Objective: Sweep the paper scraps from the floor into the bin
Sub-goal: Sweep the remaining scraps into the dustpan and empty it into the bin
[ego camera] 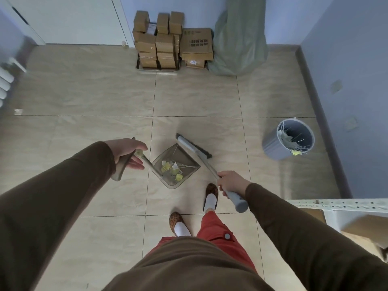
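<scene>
While left hand [128, 151] grips the dustpan [175, 165] handle, right hand [230, 183] holds the broom [194, 149] beside it, scraps [171, 168] inside.

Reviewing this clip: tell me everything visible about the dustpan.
The dustpan is a translucent grey-brown plastic scoop with a long upright handle, whose curved top the left hand grips. It sits on the tiled floor ahead of the person's feet, open mouth facing away. Yellow and white paper scraps lie inside. The broom head rests at its far edge.

Yellow paper scraps [172, 168] inside dustpan [165, 162]; grey bin [287, 139] well apart.
</scene>
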### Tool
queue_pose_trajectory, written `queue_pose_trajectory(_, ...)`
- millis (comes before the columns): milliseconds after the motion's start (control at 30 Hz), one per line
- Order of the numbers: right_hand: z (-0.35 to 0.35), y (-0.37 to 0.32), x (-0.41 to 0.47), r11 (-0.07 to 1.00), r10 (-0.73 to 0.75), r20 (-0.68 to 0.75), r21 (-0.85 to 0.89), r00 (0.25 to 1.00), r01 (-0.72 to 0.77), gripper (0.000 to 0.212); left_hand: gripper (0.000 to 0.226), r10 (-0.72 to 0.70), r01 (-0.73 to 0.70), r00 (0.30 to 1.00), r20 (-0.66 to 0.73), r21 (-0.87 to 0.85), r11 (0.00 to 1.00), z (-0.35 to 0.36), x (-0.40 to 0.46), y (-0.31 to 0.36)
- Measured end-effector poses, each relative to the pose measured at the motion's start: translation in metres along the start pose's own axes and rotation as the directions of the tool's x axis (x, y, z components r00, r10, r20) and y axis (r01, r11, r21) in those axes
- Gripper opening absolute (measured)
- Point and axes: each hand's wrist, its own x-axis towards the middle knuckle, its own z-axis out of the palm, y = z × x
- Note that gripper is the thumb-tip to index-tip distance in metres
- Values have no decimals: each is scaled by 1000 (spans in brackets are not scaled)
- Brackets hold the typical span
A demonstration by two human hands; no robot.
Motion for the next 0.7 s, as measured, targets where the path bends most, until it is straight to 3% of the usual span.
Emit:
queue_pose_trajectory(167, -31, 3, -26, 999, 30, 106, 26, 994, -33, 37, 38, 21, -23, 998, -53, -25, 999, 0, 0, -2)
queue_pose_trajectory(367, -50, -3, -37, 998, -24, 46, 58, 999, 22, 44, 18, 37, -38, 992, -122, -9, 999, -4, -3, -7)
queue_pose_trajectory(533, -24, -36, -13, 993, -108, -8, -37, 994, 108, 38, 25, 1, -9, 988, -157, -49, 999, -18, -3, -20)
queue_pose_trajectory(700, 2, -39, 15, 986, -57, 33, -154, 998, 61, 33, 30, -26, 16, 991, -133, -74, 997, -20, -10, -26)
